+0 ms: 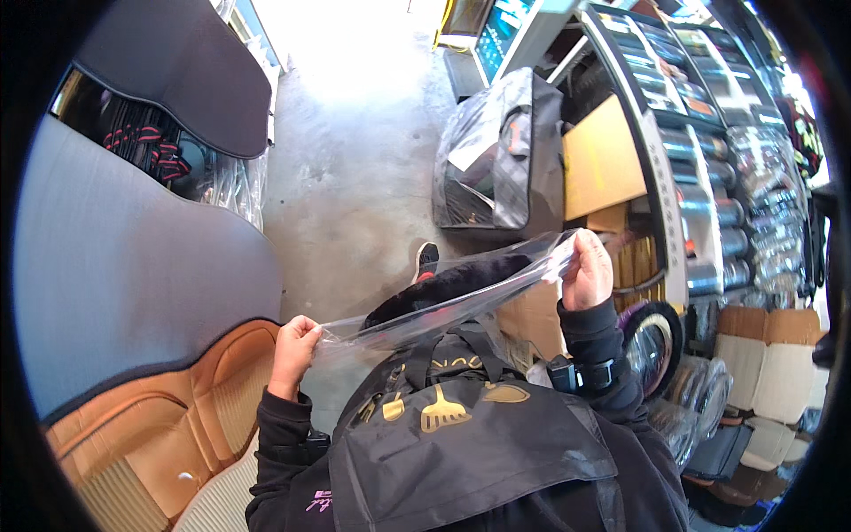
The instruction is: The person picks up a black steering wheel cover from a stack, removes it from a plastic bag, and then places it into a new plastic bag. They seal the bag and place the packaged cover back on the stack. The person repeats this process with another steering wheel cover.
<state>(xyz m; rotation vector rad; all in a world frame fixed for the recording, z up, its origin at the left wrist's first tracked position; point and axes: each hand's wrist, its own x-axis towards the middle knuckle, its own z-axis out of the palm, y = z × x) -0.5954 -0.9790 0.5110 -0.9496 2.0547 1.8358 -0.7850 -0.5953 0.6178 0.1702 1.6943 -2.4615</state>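
A clear plastic bag [452, 302] is stretched between my two hands in front of my body. My left hand [294, 352] pinches its left end, and my right hand [588, 269] grips its right end, higher up and near a cardboard box. Inside or just behind the clear film lies a black plush item [452, 289]; the picture does not settle which. Below the bag is the black apron [465, 432] I wear, with gold kitchen utensil prints.
Brown and grey car seat covers [153, 425] stand at the left. Ahead to the right, a black zippered bag [545, 159] rests on the floor beside a cardboard sheet [602, 159]. Shelves with wrapped goods [708, 159] line the right, above plush-rimmed steering wheel covers [675, 339].
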